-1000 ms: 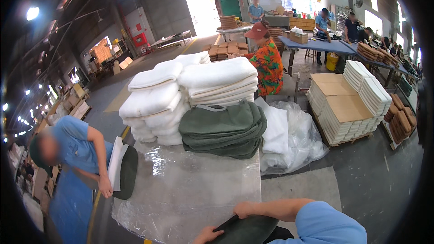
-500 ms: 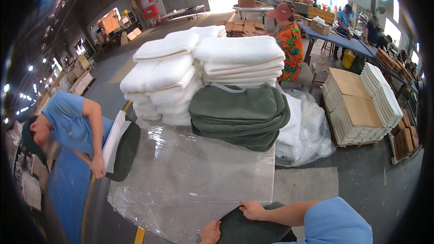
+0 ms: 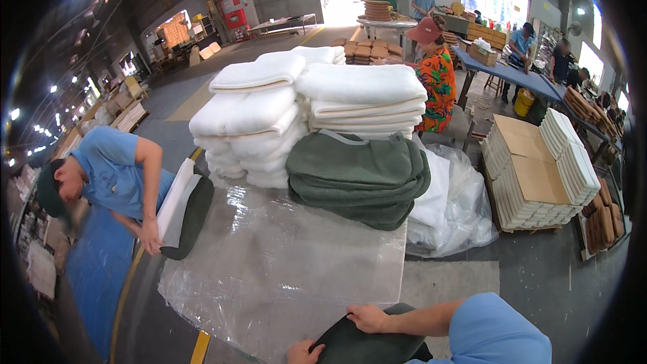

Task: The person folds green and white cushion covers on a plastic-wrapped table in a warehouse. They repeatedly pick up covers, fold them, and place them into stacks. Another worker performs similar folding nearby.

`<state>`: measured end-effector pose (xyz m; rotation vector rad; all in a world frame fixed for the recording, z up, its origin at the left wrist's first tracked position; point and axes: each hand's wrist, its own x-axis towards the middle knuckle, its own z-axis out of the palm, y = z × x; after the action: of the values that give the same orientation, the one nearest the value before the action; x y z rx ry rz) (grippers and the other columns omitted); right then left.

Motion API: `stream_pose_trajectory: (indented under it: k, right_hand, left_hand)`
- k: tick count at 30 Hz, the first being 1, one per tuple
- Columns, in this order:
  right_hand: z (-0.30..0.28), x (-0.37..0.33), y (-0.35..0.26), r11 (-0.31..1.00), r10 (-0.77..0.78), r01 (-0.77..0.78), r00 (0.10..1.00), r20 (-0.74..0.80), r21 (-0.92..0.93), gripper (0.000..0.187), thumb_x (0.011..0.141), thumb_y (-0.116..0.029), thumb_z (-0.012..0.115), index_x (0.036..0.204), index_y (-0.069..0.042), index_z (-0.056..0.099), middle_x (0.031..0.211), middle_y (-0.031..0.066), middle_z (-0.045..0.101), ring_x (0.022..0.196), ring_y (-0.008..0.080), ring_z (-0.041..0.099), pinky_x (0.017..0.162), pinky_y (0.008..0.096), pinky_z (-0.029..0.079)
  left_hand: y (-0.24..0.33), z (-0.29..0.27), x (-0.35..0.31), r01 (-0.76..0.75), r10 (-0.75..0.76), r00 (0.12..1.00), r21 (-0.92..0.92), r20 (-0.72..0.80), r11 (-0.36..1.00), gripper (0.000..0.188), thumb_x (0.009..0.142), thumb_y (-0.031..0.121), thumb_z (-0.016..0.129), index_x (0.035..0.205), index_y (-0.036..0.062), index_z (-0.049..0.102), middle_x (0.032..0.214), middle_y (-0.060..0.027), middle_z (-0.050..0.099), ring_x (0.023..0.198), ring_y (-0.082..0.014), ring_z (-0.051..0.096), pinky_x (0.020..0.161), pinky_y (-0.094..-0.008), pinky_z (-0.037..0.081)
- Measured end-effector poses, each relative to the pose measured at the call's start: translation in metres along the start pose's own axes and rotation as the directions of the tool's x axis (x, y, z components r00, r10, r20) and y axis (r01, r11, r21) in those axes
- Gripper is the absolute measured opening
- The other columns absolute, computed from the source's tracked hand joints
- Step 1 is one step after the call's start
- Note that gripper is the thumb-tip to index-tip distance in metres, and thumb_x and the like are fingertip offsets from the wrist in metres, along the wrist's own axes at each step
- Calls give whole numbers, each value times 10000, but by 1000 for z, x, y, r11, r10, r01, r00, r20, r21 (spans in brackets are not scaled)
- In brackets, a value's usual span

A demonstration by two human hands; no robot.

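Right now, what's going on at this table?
The person's left hand and right hand grip the edge of a dark green fabric piece at the near side of the plastic-covered table. Farther back sits a pile of dark green pieces, with stacked white pads behind it. To the left, a co-worker in a blue shirt handles a white pad together with a similar green piece.

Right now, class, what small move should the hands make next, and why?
Probably ease them slightly apart to tighten the dark green cloth: the left hand and right hand both grip it, set apart along the same edge, so a gentle pull could straighten that edge.
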<state>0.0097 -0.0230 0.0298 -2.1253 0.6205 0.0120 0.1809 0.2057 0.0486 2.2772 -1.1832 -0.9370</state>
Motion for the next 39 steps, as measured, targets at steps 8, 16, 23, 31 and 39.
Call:
stream_pose_trajectory:
  k: [8, 16, 23, 31, 39]
  right_hand:
    - [7, 9, -17, 997, 2, 9, 991, 131, -79, 239, 1050, -312, 575, 1169, -105, 585, 992, 236, 716, 980, 478, 677, 830, 554, 527]
    - [24, 13, 2, 1000, -1, 2, 999, 43, -22, 213, 1037, -290, 581, 1163, -119, 598, 980, 217, 718, 935, 468, 684, 802, 570, 529]
    - [22, 17, 5, 989, -78, 83, 996, 47, -119, 179, 1022, -263, 594, 1107, -106, 595, 950, 216, 709, 964, 459, 678, 801, 568, 519]
    - [11, 26, -32, 941, -155, 226, 949, 275, -251, 327, 1015, -336, 622, 1258, -118, 637, 1320, 197, 646, 1193, 417, 638, 964, 526, 539]
    - [-19, -69, -92, 919, -17, 340, 542, 840, -201, 780, 1084, -587, 380, 1666, -77, 281, 1729, 189, 261, 1618, 337, 196, 1287, 593, 175]
  left_hand:
    - [-31, 3, -21, 101, -86, 989, 128, -119, 987, 517, 1056, 550, 496, 1242, 141, 751, 1084, -249, 746, 1025, -486, 703, 931, -552, 544]
    - [-26, 16, -15, 168, -112, 971, 270, -212, 948, 521, 1091, 522, 424, 1165, 129, 758, 997, -233, 757, 957, -471, 713, 945, -629, 502]
    - [-23, 14, -10, 155, -48, 969, 444, -243, 882, 502, 1080, 516, 460, 1112, 124, 772, 1052, -202, 761, 936, -440, 730, 916, -605, 512]
    - [-12, -24, -13, 7, 11, 947, 54, -321, 999, 414, 1005, 463, 625, 1032, 74, 764, 956, -223, 746, 917, -439, 708, 818, -495, 562]
    - [40, 15, -98, -249, 231, 933, 32, 277, 968, 641, 1083, 503, 443, 1587, 107, 437, 1492, -284, 552, 1345, -436, 580, 1093, -570, 456]
